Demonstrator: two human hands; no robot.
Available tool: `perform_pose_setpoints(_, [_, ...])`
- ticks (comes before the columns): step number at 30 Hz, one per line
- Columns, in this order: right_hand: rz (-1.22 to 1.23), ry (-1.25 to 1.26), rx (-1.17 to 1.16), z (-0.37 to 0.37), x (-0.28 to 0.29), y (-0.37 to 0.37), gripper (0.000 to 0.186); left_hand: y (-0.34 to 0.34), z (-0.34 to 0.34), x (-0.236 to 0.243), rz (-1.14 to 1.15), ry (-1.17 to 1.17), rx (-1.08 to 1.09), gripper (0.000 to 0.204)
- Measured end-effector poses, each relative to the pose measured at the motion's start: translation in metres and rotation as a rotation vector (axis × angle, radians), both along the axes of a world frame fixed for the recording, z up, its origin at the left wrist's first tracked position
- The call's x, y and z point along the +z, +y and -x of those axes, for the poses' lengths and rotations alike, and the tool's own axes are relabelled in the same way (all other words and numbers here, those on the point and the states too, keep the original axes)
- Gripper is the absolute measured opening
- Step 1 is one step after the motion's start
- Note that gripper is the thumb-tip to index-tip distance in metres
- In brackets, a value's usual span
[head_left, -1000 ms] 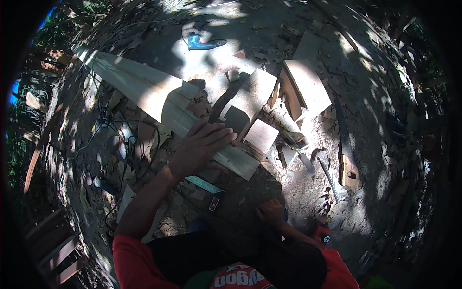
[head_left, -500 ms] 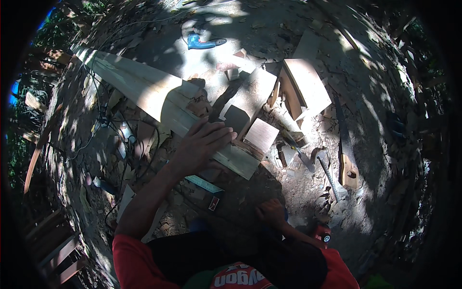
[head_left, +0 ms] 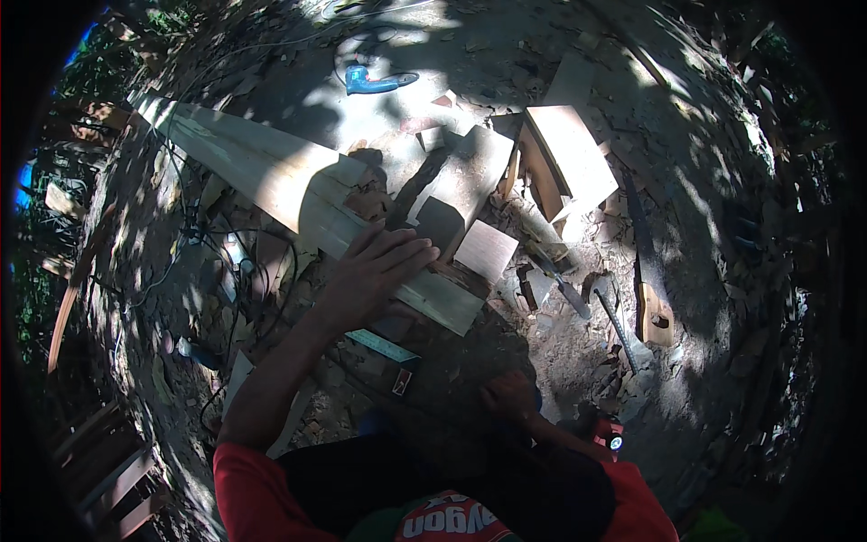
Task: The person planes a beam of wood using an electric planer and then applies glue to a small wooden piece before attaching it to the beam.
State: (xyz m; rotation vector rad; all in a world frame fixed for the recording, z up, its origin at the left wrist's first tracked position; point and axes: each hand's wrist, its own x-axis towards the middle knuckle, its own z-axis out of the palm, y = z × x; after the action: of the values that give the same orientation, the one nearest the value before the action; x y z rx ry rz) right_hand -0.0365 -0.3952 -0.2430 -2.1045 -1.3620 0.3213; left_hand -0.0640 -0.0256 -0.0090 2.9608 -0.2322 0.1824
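Note:
My left hand (head_left: 375,271) lies on a long pale plank (head_left: 262,172), palm down, with its fingers stretched out toward the right. Just right of the fingertips, a small square-faced wood block (head_left: 486,251) sits at the plank's near end. Behind it stands a larger wood block (head_left: 483,158), part in sun and part in shade. My right hand (head_left: 510,396) is low in front of my body, apart from the wood. Deep shade hides most of its fingers, so its grip cannot be made out.
A thick wood piece (head_left: 578,158) stands at the right, near a handsaw (head_left: 655,316), a metal rod (head_left: 617,330) and a flat-bladed tool (head_left: 573,298). A blue power tool (head_left: 366,83) lies at the back. Nearer are a metal strip (head_left: 384,344), a small red-edged box (head_left: 401,381) and dark cables (head_left: 293,271).
The whole scene has shifted slightly in the picture. My left hand stays flat on the plank, and my right hand keeps its place.

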Motion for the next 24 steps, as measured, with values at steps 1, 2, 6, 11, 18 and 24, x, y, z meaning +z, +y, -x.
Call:
perform_pose_setpoints(1, [0.019,0.004,-0.002,0.0009,-0.0012,-0.0011,0.017,-0.0003,-0.0001,0.0004,-0.003,0.000,0.002,0.087])
perform_pose_setpoints(2, [0.038,0.008,-0.004,0.0014,-0.0025,-0.0020,0.017,-0.0006,-0.0002,0.0007,-0.006,0.000,0.004,0.087])
perform_pose_setpoints(6, [0.027,0.008,0.004,0.0012,-0.0043,-0.0020,0.018,-0.0003,-0.0003,0.0010,-0.011,0.001,0.001,0.087])
perform_pose_setpoints(11, [0.017,0.003,-0.007,0.0023,-0.0028,-0.0015,0.019,-0.0005,-0.0003,0.0015,-0.018,0.022,-0.001,0.088])
perform_pose_setpoints(18, [0.043,0.013,-0.007,0.0021,-0.0056,-0.0032,0.018,-0.0005,-0.0003,0.0024,-0.014,-0.007,0.012,0.088])
perform_pose_setpoints(24, [0.023,-0.010,-0.007,0.0019,-0.0024,-0.0015,0.016,0.0002,0.0002,0.0007,-0.006,-0.024,0.008,0.088])
